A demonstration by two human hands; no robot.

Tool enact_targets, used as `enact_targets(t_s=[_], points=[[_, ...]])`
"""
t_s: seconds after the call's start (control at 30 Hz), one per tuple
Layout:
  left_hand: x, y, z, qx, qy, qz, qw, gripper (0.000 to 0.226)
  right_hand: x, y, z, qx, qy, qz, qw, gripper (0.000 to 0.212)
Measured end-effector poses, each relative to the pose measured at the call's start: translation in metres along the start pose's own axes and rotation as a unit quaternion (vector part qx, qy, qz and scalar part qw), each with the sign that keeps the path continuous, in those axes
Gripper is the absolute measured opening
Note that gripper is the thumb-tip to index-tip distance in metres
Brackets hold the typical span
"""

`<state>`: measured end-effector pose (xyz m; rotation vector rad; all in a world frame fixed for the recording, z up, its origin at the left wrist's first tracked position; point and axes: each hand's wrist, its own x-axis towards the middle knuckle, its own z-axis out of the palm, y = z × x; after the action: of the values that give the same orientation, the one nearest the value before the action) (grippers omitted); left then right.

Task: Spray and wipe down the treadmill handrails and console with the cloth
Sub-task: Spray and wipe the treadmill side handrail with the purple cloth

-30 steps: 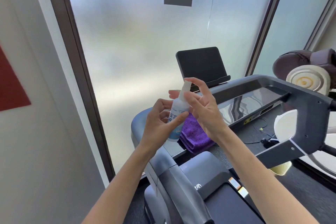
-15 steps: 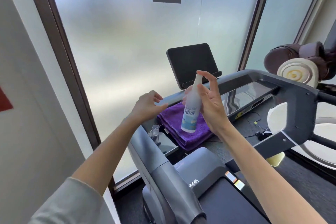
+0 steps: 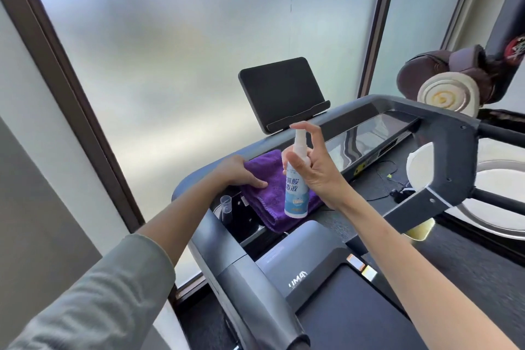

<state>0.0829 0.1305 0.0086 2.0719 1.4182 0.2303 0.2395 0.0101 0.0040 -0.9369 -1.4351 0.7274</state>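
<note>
Head view: your right hand [image 3: 315,170] grips the spray bottle [image 3: 295,179] upright; your left hand [image 3: 238,173], at its nine o'clock, lies flat on the purple cloth [image 3: 267,202].

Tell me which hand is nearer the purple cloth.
Left. The left hand rests on the purple cloth; the right hand holds the spray bottle upright above it.

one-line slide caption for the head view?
Right hand holds spray bottle upright over treadmill console; left hand rests on folded purple cloth.
</note>
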Motion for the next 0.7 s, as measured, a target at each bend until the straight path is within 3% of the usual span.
enact_targets(t_s=[0.07, 0.13, 0.23, 0.37, 0.5, 0.7], points=[[-0.001, 0.002, 0.001, -0.132, 0.02, -0.018, 0.991, 0.04, 0.002, 0.0, 0.0, 0.002, 0.005, -0.007, 1.0, 0.058], [-0.005, 0.006, 0.002, -0.282, 0.009, -0.046, 0.958, 0.047, 0.005, -0.001, 0.0, 0.011, 0.008, -0.006, 1.0, 0.056], [-0.014, 0.015, -0.001, -0.402, 0.005, -0.047, 0.914, 0.038, 0.008, -0.001, -0.004, -0.006, 0.005, -0.018, 1.0, 0.059], [-0.026, 0.028, -0.022, -0.492, 0.067, -0.027, 0.868, 0.031, 0.009, -0.004, -0.013, -0.062, -0.007, -0.021, 0.998, 0.079], [-0.048, 0.034, -0.057, -0.57, 0.097, 0.024, 0.816, 0.024, 0.01, -0.016, -0.014, -0.089, 0.016, -0.029, 0.996, 0.081], [-0.093, 0.021, -0.075, -0.584, 0.123, 0.084, 0.798, 0.025, 0.01, -0.024, 0.002, -0.122, 0.034, -0.033, 0.991, 0.077]])
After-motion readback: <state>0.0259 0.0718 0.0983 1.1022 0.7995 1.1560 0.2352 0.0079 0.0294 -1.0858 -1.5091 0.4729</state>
